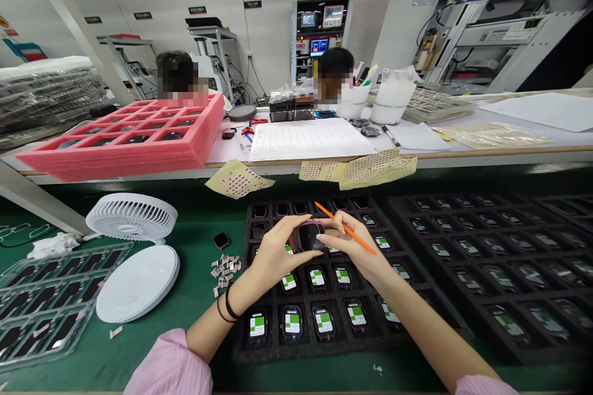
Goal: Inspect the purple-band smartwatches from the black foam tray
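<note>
My left hand (273, 253) and my right hand (354, 247) together hold a small dark watch body (309, 236) above a black foam tray (245, 345). The left fingers pinch its left edge; the right fingers press on its right side. An orange stick (346, 228) lies clamped between the right hand's fingers and points up-left. The tray's pockets hold several watch bodies (291, 322) with green-and-white labels on their screens.
More black trays of watch bodies (486, 271) lie to the right. A white fan (132, 217), a white disc (137, 282), clear plastic trays (41, 302), one loose watch body (221, 241) and small peeled tabs (225, 268) are left. Pink foam trays (134, 142), papers and two people are behind.
</note>
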A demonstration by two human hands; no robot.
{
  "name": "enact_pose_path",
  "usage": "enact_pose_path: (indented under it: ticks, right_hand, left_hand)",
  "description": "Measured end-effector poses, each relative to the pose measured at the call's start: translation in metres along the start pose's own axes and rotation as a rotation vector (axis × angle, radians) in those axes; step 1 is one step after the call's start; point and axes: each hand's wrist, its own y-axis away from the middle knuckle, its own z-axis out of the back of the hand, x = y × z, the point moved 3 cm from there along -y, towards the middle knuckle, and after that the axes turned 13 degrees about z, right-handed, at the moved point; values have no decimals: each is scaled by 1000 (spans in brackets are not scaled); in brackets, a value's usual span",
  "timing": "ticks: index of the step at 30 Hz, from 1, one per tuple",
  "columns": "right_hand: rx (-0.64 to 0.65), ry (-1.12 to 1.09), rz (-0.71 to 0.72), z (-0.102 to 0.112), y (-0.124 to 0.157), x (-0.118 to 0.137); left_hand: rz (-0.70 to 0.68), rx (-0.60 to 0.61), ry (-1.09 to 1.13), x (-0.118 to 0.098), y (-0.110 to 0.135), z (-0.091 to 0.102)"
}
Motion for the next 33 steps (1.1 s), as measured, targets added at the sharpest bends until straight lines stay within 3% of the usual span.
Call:
enact_pose_path:
  ticks: [13,20,25,29,33]
  right_hand:
    - [-22,-34,-33,1,3,-2]
    - [-81,17,-25,5,2,1]
    - [-45,54,-6,3,3,4]
    - [0,157,55,9,-10,-7]
    - [115,499,81,19,-41,-45]
  left_hand:
    - [1,-6,8,-1,-3,3]
    - [128,-163,24,4,-9,24]
    - [145,-170,-32,9,-14,32]
    - [138,-157,-268,31,-21,26]
    - [162,61,-496,73,-29,4]
